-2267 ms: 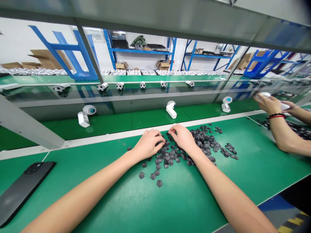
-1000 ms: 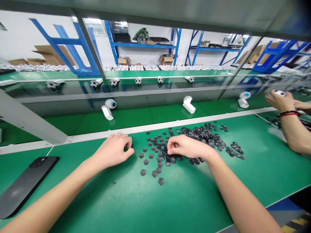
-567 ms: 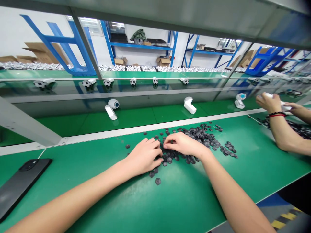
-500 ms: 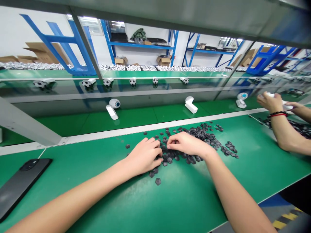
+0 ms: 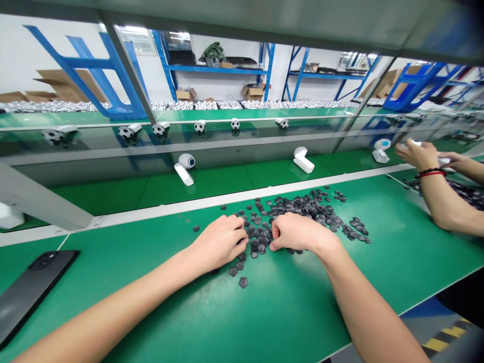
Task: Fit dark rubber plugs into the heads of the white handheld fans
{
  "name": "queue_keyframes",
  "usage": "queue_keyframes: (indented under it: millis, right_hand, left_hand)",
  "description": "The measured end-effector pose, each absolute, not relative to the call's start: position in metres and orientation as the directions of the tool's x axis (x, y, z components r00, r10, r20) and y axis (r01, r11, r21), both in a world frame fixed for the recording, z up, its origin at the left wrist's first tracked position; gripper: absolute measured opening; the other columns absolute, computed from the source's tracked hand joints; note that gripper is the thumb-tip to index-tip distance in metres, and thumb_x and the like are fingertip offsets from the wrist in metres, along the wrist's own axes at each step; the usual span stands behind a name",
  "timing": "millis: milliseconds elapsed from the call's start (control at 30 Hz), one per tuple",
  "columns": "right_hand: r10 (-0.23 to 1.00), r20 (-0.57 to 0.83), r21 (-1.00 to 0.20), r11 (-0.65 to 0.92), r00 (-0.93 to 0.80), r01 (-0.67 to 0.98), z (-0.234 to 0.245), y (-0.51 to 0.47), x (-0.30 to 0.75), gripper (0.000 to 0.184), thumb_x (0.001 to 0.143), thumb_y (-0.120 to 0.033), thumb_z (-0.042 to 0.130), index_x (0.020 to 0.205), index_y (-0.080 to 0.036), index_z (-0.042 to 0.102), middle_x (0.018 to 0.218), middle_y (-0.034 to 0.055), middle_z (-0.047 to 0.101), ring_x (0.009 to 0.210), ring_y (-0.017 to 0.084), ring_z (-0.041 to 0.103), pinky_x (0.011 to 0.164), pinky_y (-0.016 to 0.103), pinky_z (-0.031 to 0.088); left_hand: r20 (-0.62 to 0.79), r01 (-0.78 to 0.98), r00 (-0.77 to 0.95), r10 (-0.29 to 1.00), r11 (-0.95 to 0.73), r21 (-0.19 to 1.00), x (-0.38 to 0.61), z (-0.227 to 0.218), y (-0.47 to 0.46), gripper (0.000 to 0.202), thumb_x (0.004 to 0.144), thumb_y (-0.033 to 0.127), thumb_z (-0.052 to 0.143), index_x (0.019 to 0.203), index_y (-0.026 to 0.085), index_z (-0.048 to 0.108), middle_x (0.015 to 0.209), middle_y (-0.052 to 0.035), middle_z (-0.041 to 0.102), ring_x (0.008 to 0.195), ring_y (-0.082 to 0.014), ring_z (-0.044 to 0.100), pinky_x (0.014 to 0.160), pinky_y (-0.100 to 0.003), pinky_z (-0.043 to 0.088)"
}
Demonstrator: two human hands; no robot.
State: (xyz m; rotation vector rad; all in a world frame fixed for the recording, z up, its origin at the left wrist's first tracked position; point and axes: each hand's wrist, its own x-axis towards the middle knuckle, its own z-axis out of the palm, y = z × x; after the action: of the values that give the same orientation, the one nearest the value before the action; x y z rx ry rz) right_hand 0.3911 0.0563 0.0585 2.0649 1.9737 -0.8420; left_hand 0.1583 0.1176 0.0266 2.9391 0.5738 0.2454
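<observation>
A heap of small black pentagonal pieces [image 5: 302,207] is spread over the green tabletop [image 5: 272,312]. At the heap's left edge, my left hand [image 5: 219,239] rests with its fingers curled and thumb drawn in; whatever lies under the fingers is hidden. My right hand [image 5: 298,232] bends down into the nearer side of the heap, fingertips and thumb close together, and I cannot make out what is between them. Between the two hands lie several loose pieces. One separate pentagonal piece [image 5: 243,282] lies just below my left hand.
A black phone [image 5: 34,292] lies at the left. Beyond the pale rail [image 5: 212,200], white devices [image 5: 304,160] stand on a green belt [image 5: 242,179]. At the right, a co-worker's hands [image 5: 421,155] hold a white part. A slanted post [image 5: 45,194] rises at left.
My right hand has shifted slightly right and down, uncovering pieces between the hands. My left hand stays about where it was. The white devices beyond the rail have moved right.
</observation>
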Motion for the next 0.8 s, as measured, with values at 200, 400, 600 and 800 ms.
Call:
queue_keyframes:
  millis: [200,400,600,800]
  right_hand:
    - [0.851,-0.494,-0.346,-0.001,-0.181,0.938,0.057,0.053,0.389,0.016,0.073,-0.037,0.082,0.074,-0.023,0.073,0.068,-0.0030,0.072,0.060,0.014,0.062,0.049,0.025,0.034]
    - [0.859,-0.445,-0.329,0.108,-0.254,0.938,0.065,0.041,0.368,0.011,0.072,-0.028,0.076,0.066,-0.022,0.069,0.064,-0.0026,0.070,0.058,0.015,0.060,0.047,0.026,0.032]
    - [0.850,-0.437,-0.420,0.096,-0.294,0.902,0.069,0.037,0.365,0.016,0.081,-0.029,0.072,0.067,-0.022,0.071,0.064,-0.0018,0.071,0.059,0.015,0.062,0.051,0.025,0.035]
    - [0.909,-0.324,-0.437,0.102,-0.262,0.894,0.058,0.054,0.377,0.013,0.082,-0.033,0.076,0.089,-0.024,0.069,0.079,-0.0037,0.073,0.065,0.013,0.061,0.054,0.024,0.033]
  left_hand:
    - [0.066,0.572,0.797,0.601,-0.785,0.237,0.121,0.037,0.121,0.020,0.097,0.026,0.052,0.090,0.021,0.071,0.097,-0.0042,0.066,0.088,-0.0231,0.064,0.078,-0.037,0.046]
    - [-0.159,0.774,0.621,0.767,-0.568,0.280,0.056,0.043,0.138,0.020,0.094,0.034,0.055,0.088,0.027,0.073,0.101,-0.0018,0.068,0.085,-0.0232,0.066,0.071,-0.034,0.047]
    - [-0.001,0.687,0.669,0.743,-0.618,0.382,0.065,0.042,0.121,0.025,0.100,0.036,0.052,0.105,0.029,0.076,0.106,-0.0023,0.068,0.088,-0.0205,0.066,0.076,-0.032,0.048]
    - [0.103,0.421,0.875,0.474,-0.848,0.321,0.130,0.032,0.076,0.024,0.101,0.033,0.054,0.111,0.032,0.077,0.097,-0.0011,0.068,0.088,-0.0200,0.067,0.078,-0.035,0.045]
